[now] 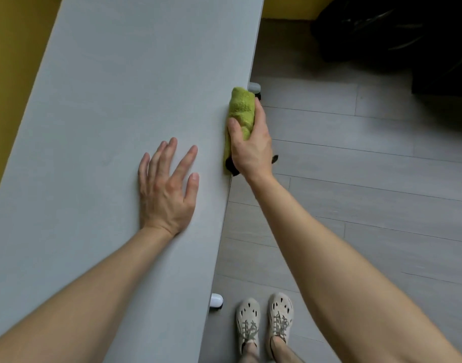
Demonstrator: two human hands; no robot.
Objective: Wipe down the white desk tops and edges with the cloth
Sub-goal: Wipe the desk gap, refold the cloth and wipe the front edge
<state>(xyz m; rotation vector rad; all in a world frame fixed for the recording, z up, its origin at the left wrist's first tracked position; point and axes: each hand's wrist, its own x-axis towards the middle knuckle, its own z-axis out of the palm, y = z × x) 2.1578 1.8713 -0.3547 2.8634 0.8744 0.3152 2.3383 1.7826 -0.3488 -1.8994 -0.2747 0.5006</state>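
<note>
The white desk top runs from the lower left up to the top middle of the head view. A folded green cloth is wrapped over the desk's right edge, and my right hand grips it there, thumb on top and fingers down the side. My left hand lies flat on the desk top, fingers spread, holding nothing, a little left of the cloth.
A yellow wall stands behind the desk on the left. Grey plank floor fills the right side. White desk feet poke out below the edge. A dark object sits at the top right. My shoes stand close to the desk.
</note>
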